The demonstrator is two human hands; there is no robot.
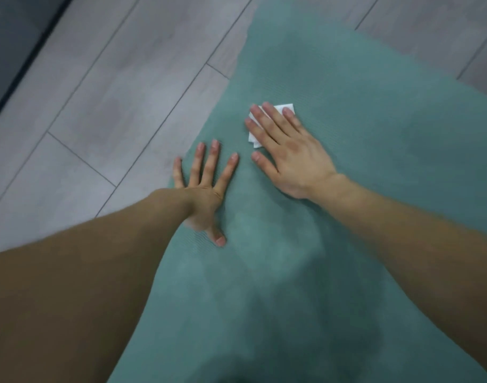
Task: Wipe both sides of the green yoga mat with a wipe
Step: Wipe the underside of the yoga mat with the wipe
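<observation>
Green yoga mat (347, 189) lies flat on the floor (112, 106) under both palms — right hand (289, 158) straight-fingered, pressing the folded wipe (288, 107) beneath its fingertips, left hand (203, 189) splayed bare just beside as anchor — I'd use even pressure, overlapping strokes.

Wipe (288, 108): mostly hidden beneath right hand (289, 156); only white corners show.
Mat (361, 106): cut off at top, right and bottom edges; underside hidden.
Left forearm (84, 272): cut off at left and bottom edges.
Right forearm (416, 230): cut off at right edge.
Dark strip (7, 45), upper left: blurred, unidentifiable.
</observation>
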